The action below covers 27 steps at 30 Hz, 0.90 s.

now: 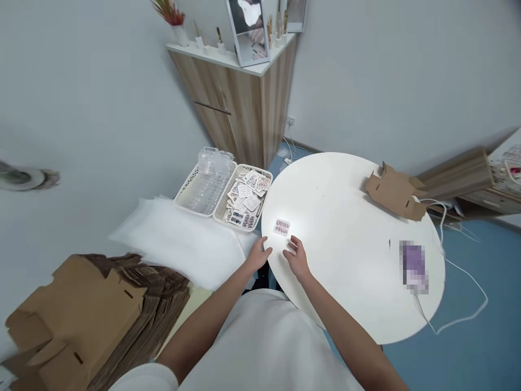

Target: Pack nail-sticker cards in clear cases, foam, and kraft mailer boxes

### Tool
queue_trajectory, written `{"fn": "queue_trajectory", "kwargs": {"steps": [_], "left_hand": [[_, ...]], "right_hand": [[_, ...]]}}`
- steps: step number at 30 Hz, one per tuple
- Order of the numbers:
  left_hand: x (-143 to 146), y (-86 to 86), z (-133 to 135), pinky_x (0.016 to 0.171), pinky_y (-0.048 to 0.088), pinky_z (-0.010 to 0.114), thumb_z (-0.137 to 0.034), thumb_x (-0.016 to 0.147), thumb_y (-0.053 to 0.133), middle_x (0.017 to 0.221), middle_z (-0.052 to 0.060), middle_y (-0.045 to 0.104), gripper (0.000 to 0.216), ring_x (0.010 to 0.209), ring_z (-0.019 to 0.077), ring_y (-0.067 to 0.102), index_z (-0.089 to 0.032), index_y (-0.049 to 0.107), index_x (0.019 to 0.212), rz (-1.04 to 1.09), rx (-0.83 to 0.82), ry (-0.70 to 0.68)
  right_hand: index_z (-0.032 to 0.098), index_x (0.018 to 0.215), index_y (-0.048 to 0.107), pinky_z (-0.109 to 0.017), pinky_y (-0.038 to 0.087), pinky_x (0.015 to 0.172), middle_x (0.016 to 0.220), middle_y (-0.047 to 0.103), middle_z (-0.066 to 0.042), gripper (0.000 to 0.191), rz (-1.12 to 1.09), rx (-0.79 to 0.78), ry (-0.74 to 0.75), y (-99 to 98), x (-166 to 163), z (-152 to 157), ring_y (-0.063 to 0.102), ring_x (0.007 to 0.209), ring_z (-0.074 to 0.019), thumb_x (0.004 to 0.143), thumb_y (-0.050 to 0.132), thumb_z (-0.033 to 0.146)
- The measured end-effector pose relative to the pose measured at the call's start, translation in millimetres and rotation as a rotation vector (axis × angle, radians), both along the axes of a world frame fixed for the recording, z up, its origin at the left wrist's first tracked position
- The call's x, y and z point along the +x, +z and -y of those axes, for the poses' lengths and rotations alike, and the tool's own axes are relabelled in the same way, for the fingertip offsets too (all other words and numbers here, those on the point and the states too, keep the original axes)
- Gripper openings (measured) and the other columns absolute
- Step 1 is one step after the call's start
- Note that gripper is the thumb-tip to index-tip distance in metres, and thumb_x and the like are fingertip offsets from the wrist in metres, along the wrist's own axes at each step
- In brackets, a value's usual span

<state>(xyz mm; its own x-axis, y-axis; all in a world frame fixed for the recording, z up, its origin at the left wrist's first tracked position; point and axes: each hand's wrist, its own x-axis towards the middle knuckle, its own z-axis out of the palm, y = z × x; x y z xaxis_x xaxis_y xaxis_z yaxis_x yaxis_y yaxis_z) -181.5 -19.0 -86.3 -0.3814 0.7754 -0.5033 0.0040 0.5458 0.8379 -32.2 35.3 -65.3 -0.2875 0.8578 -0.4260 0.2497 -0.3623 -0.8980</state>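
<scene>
A small clear packet of press-on nails lies flat near the left edge of the round white table. My right hand rests on the table just below the packet, fingers spread and holding nothing. My left hand hovers at the table's left rim, fingers loosely apart, also with nothing in it. Neither hand touches the packet.
Left of the table sit two white baskets: one with clear plastic cases, one with several nail packets. White foam sheets and a stack of flat cardboard boxes lie nearer. A folded cardboard box and a blurred purple item are on the table.
</scene>
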Motion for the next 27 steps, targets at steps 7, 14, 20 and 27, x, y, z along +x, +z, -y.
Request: {"fn": "queue_trajectory", "kwargs": {"steps": [7, 14, 20, 27], "left_hand": [[-27, 39.4, 37, 0.085, 0.042, 0.034, -0.032, 0.068, 0.059, 0.114, 0.014, 0.054, 0.046, 0.099, 0.0214, 0.054, -0.015, 0.05, 0.11, 0.041, -0.015, 0.109], [-95, 65.4, 38, 0.082, 0.043, 0.033, -0.039, 0.068, 0.057, 0.111, 0.012, 0.056, 0.052, 0.095, 0.0194, 0.056, -0.015, 0.048, 0.113, -0.123, 0.026, 0.144], [-184, 61.6, -2, 0.083, 0.041, 0.035, -0.04, 0.061, 0.065, 0.111, 0.01, 0.056, 0.055, 0.1, 0.0256, 0.053, -0.019, 0.052, 0.11, -0.294, -0.048, 0.043], [-267, 37.8, -82, 0.092, 0.034, 0.039, -0.026, 0.063, 0.064, 0.121, 0.012, 0.049, 0.054, 0.107, 0.0269, 0.049, -0.018, 0.049, 0.114, -0.325, 0.166, 0.159]], "right_hand": [[0.022, 0.109, 0.046, -0.032, 0.046, 0.069, 0.106, 0.052, -0.007, 0.04, -0.065, 0.116, 0.165, 9.4, -21, 3, 0.053, 0.073, -0.0129, 0.07, 0.05, 0.027], [0.02, 0.098, 0.053, -0.028, 0.044, 0.063, 0.086, 0.057, -0.002, 0.031, -0.107, -0.011, 0.498, 20.9, -79, -20, 0.053, 0.065, -0.0109, 0.068, 0.054, 0.029], [0.019, 0.096, 0.056, -0.028, 0.044, 0.065, 0.086, 0.058, -0.003, 0.033, -0.06, -0.057, 0.587, 25.7, -157, -60, 0.054, 0.066, -0.0109, 0.064, 0.059, 0.029], [0.017, 0.095, 0.057, -0.037, 0.045, 0.078, 0.099, 0.06, -0.007, 0.034, -0.03, 0.009, 0.385, 12.4, -248, -112, 0.056, 0.087, -0.0185, 0.061, 0.059, 0.022]]}}
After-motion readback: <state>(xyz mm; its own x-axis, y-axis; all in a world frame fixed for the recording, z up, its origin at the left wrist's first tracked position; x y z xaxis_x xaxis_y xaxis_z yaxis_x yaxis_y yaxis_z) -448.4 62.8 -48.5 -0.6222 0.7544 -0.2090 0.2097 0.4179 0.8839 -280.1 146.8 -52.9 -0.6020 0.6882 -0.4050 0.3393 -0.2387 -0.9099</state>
